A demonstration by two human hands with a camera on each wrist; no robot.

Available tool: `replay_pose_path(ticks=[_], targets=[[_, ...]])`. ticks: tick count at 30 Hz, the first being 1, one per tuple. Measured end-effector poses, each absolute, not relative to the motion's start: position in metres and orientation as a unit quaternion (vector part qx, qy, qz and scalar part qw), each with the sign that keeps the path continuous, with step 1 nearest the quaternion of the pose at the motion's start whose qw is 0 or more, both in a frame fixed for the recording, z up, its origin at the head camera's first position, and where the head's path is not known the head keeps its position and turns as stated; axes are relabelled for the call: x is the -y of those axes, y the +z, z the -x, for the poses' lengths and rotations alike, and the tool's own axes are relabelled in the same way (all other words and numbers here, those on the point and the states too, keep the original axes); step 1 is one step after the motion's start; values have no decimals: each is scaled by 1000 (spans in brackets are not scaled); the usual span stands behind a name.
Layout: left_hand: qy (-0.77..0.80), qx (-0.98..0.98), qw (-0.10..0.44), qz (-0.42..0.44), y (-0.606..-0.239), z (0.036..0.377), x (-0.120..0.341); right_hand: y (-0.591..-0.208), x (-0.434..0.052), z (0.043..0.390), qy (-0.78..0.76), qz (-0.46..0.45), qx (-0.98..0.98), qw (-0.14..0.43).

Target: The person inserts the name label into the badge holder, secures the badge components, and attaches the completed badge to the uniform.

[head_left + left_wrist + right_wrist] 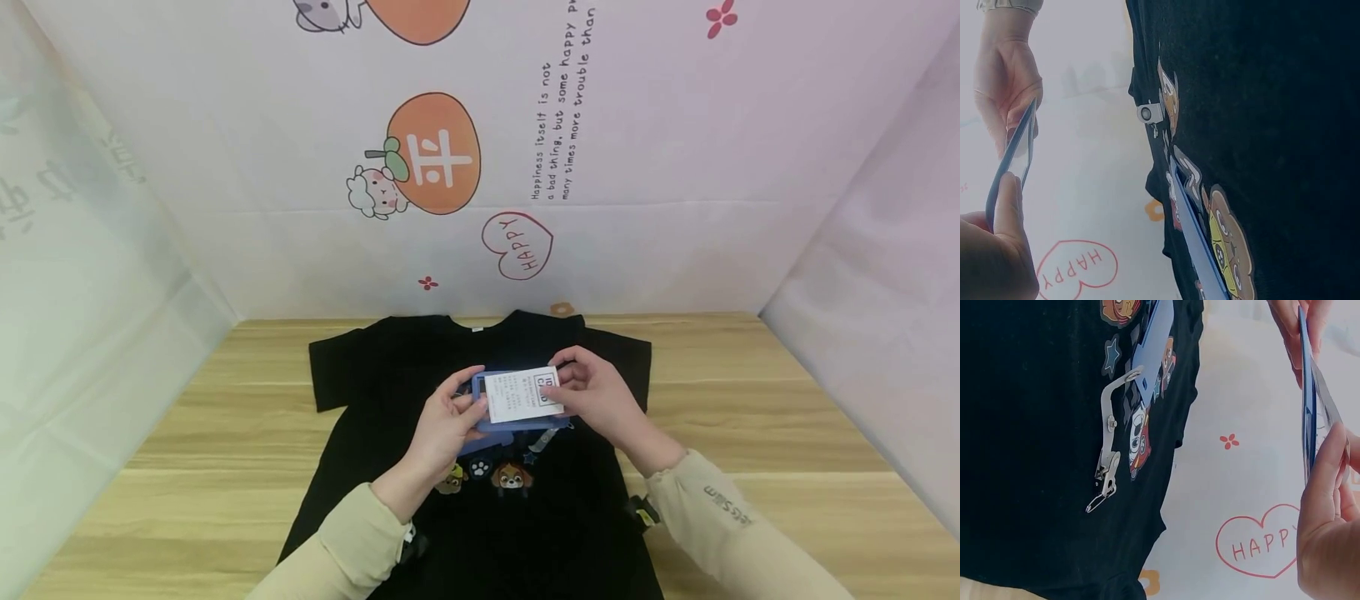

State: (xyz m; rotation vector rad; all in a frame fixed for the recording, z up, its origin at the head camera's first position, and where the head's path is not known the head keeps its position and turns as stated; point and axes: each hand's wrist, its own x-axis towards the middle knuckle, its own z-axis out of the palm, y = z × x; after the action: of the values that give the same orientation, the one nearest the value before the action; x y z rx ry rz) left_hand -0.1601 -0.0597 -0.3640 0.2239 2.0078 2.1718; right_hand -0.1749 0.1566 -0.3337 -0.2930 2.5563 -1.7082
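In the head view my left hand (441,427) grips the left end of a blue badge holder (525,423), raised above a black T-shirt (375,467). My right hand (603,398) pinches a white ID card (517,396) at its right end, thumb on the printed face. The card lies over the holder's front; in the right wrist view the card (1325,390) slants away from the holder (1307,394), its far end near it. Whether any edge is inside cannot be told. A second blue piece (1157,347) and a strap clip (1109,422) lie on the shirt.
The shirt lies spread on a wood-grain table (750,400), its cartoon print (512,477) beneath my hands. A white printed sheet (637,167) hangs behind the table, with pale sheets at both sides.
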Motion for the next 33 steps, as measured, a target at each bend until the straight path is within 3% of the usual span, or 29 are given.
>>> replay_pose_path(ticks=[22,33], targets=[[710,-694,89,-81,-361,163,59,-337,-154,176,-527,100,-844,16],[701,-703,89,-83,-356,163,59,-337,-156,176,-435,105,-892,-58]])
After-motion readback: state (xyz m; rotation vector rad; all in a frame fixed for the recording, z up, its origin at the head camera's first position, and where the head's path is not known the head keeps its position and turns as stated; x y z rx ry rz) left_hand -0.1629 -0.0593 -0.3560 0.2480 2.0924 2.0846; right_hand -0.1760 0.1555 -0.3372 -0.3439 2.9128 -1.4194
